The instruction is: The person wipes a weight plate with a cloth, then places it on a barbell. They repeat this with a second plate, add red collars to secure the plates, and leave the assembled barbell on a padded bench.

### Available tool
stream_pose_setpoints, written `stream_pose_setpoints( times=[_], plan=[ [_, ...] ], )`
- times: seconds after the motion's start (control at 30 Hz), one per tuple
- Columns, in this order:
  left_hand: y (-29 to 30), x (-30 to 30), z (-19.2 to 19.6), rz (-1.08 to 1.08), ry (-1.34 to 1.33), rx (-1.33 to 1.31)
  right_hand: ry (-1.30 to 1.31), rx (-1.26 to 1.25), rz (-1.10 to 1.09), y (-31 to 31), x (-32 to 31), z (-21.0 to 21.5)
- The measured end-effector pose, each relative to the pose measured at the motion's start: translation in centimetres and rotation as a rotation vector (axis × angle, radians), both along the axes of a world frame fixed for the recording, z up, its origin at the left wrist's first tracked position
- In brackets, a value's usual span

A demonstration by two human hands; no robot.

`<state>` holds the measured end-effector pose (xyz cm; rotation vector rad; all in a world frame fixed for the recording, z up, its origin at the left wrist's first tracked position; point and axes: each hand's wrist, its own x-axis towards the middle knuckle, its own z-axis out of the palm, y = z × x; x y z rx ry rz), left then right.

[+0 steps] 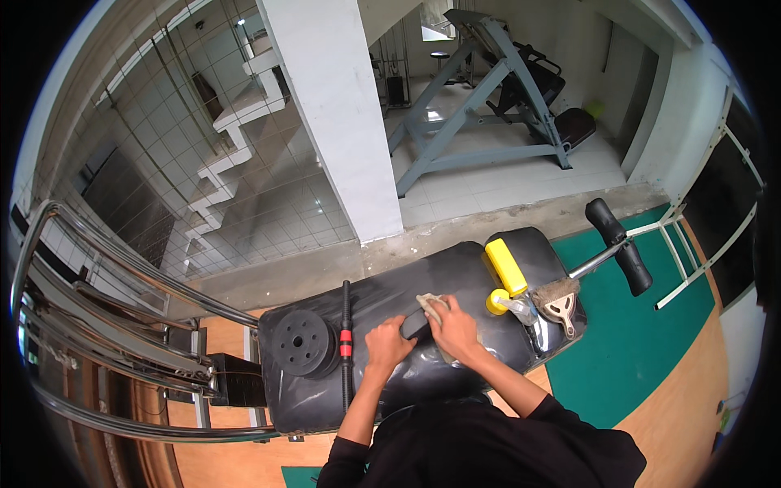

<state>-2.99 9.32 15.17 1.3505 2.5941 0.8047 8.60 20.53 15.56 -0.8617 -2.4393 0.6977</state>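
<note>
Both hands are over the black padded bench (382, 382). Between them is a small dark grey object (415, 324), whose kind I cannot make out. My left hand (389, 345) is closed around its left end. My right hand (457, 332) presses a beige cloth (428, 302) against its other side, with the cloth hanging below the fingers. Left of my hands lies a black threaded bar (346, 313) with a red collar (346, 343). Beside that bar rest stacked black weight plates (299, 342).
On the bench's right lie a yellow bottle (506, 267), a yellow round container (497, 302), a clear plastic spray bottle (521, 310) and a brush (559, 309). Chrome rails (138, 264) curve at the left. A foam roller (618, 246) projects at the right. Behind stands a white pillar (335, 122).
</note>
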Motion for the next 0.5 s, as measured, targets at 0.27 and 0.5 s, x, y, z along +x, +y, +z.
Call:
stream_pose_setpoints(
  times=[0.27,0.5],
  plan=[
    [0.8,-0.5,-1.5,-0.153,-0.091,0.278,0.001,0.030,-0.140,2.5,0.9,-2.3],
    [-3.1,-2.8,-7.4,-0.029,-0.362,0.331,0.059,-0.131,-0.190,3.4,-0.2,-2.8]
  ],
)
